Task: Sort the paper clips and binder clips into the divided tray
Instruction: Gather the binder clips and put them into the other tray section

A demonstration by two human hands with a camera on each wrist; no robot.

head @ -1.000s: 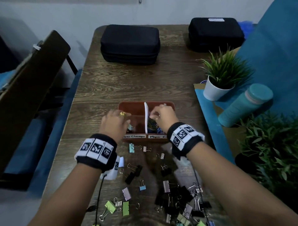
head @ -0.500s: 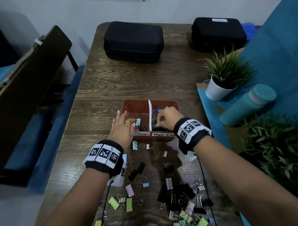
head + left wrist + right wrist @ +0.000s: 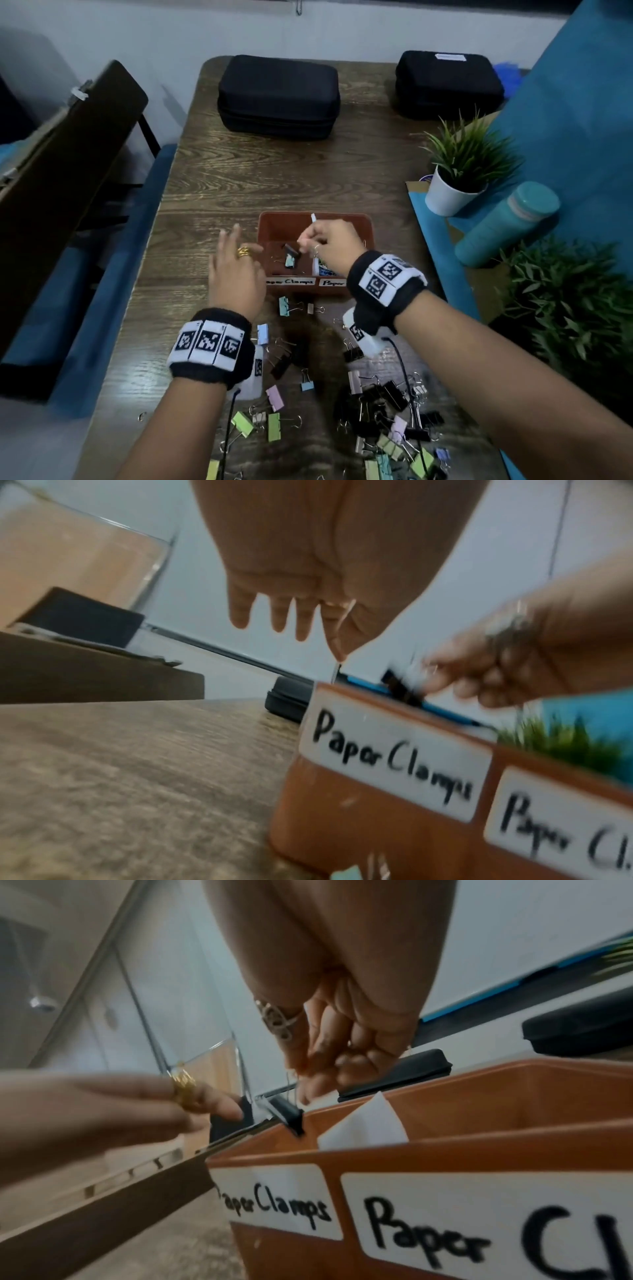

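The right hand point(image 3: 330, 245) pinches a black binder clip point(image 3: 292, 249) over the tray point(image 3: 356, 291)'s left section, the left hand point(image 3: 236, 270) hovers spread and empty beside it, and most clips point(image 3: 383, 401) lie unsorted on the tabletop point(image 3: 274, 171) behind both hands.

Dim, bluish head view with dark shadow over the brown wooden table point(image 3: 212, 192); wrist views brighter, motion-blurred, bent at edges.

Matt brown plastic tray point(image 3: 366, 233) with a paper divider point(image 3: 363, 1123) sits on grained wood table point(image 3: 239, 171).
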